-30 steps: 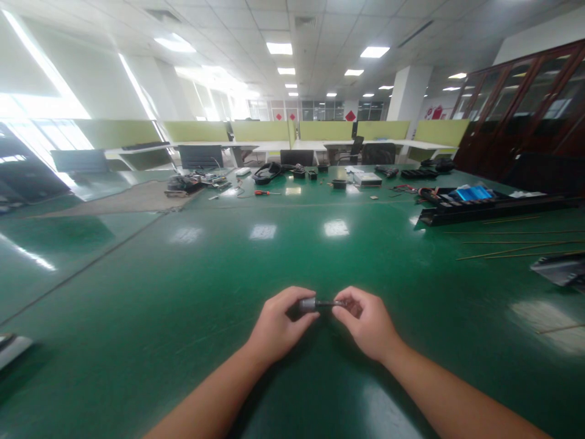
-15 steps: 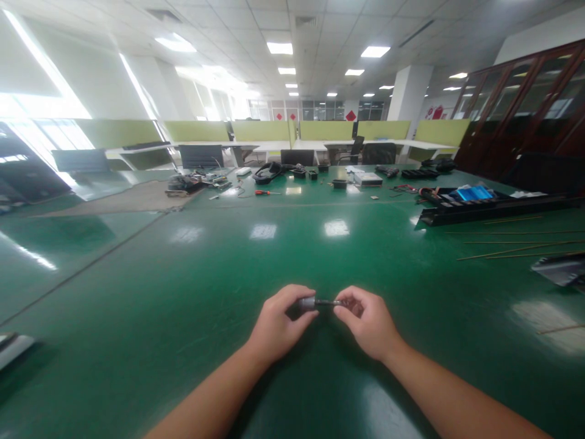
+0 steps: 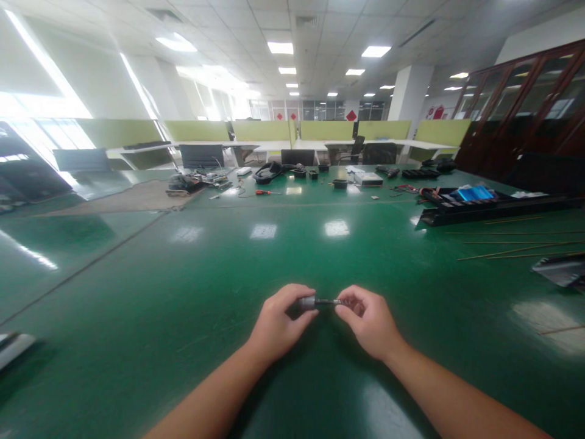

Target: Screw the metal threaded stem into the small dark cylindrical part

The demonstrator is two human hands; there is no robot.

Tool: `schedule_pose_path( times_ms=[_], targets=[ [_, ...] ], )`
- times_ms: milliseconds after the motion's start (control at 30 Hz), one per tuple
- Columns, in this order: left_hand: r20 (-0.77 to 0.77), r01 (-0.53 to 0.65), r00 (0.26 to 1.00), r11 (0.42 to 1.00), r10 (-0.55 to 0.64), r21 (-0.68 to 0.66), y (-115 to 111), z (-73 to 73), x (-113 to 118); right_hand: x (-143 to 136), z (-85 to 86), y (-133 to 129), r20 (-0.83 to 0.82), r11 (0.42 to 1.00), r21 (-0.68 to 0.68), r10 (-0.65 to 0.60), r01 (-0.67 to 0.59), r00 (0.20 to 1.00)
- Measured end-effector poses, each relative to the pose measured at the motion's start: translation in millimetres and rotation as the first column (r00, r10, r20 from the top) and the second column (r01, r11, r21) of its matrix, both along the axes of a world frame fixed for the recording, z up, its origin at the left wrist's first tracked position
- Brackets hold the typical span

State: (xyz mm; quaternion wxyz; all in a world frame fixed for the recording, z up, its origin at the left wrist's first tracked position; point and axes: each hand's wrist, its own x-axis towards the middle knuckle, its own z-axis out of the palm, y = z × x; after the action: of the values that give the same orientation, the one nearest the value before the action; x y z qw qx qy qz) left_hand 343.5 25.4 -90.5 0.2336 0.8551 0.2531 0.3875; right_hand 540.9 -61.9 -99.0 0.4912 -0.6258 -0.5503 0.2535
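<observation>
Between my two hands, above the green table [image 3: 292, 256], lies a slim object level from left to right, with a grey cylindrical part [image 3: 308, 302] and a thin dark shaft [image 3: 326, 302]. My left hand [image 3: 280, 320] is closed around the grey part, thumb below and fingers above. My right hand [image 3: 371, 322] pinches the far end of the dark shaft between thumb and fingertips. What sits inside the curled right fingers is dark and too small to make out.
Far back stand a red screwdriver [image 3: 262, 192], small black boxes [image 3: 339, 183] and a grey device [image 3: 368, 178]. At the right are a black tray [image 3: 493, 210] with blue items, thin rods [image 3: 521, 249] and a dark bag-like item [image 3: 558, 270]. A white object [image 3: 16, 350] touches the left edge.
My right hand has shifted very slightly to the right. My left hand and its hold on the grey part look the same.
</observation>
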Motion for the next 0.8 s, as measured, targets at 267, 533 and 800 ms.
schedule_pose_path(
  times_ms=[267,533,800],
  targets=[
    [0.005,0.005,1.0,1.0,-0.005,-0.01,1.2,-1.7,-0.5,0.2,1.0,-0.8,-0.001,1.0,-0.003,-0.002,0.002,1.0],
    [0.008,0.0,1.0,1.0,0.0,-0.022,1.8,-3.1,0.0,1.0,0.3,-0.3,-0.01,1.0,-0.001,-0.006,0.006,1.0],
    [0.005,-0.004,1.0,1.0,0.004,-0.027,2.9,-4.5,-0.3,1.6,-1.2,0.8,-0.008,1.0,-0.004,-0.008,0.008,1.0]
  ],
)
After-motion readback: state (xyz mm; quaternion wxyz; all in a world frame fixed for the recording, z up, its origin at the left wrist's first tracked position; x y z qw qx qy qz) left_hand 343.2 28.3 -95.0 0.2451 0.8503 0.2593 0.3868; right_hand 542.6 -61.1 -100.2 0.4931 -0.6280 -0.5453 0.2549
